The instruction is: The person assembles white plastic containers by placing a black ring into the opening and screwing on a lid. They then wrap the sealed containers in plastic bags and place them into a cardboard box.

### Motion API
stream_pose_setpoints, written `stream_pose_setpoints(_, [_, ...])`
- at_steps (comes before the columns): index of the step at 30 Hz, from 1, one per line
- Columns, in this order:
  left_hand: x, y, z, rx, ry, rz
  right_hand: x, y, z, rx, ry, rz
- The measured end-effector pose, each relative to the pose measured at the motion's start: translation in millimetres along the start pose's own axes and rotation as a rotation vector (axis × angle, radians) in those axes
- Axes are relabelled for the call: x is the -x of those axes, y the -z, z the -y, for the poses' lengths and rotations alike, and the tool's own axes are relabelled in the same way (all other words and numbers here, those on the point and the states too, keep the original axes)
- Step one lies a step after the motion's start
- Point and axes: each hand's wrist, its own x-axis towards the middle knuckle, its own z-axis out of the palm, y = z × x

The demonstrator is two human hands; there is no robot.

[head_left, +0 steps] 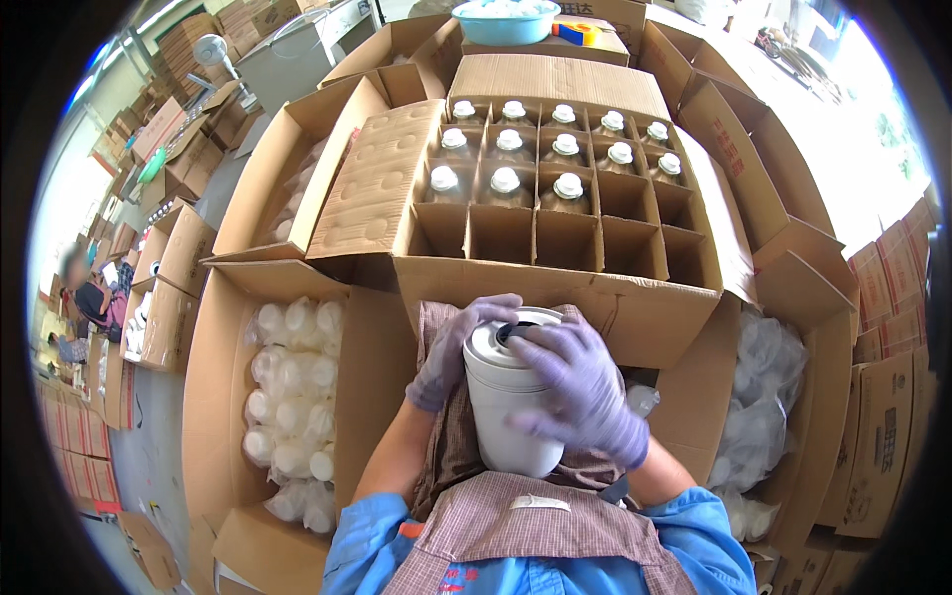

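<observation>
A white cylindrical canister point(514, 397) with a ring-shaped top and a dark round opening stands between my knees, tilted slightly. My left hand point(460, 347), in a pale purple glove, is closed around its upper left side, fingers over the rim. From the right, my gloved right hand point(583, 382) reaches over the top, fingertips at the dark opening. Its thumb is spread away and blurred by motion; I see nothing held in it. Directly ahead is a divided cardboard box point(555, 288) with several dark, shiny bottles point(506, 188) with white caps; its front cells hold no bottles.
An open carton point(213, 397) at left holds bagged white pieces point(295, 387). Clear plastic bags point(764, 387) fill the right carton. A blue basin point(506, 28) and a yellow-orange tape roll point(577, 35) sit at the back. Another person point(97, 297) sits far left among stacked cartons.
</observation>
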Motion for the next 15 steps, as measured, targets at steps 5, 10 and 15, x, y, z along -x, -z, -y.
stream_pose_setpoints(5, [4,-13,-28,-0.296,-0.07,-0.223,18,3,-27,-0.265,-0.049,-0.266])
stream_pose_setpoints(10, [12,-26,-28,-0.646,-0.208,-0.055,26,-28,-51,-0.37,-0.188,-0.24])
stream_pose_setpoints(15, [10,-23,-29,-0.634,-0.236,-0.249,29,-24,-55,-0.502,-0.27,-0.324])
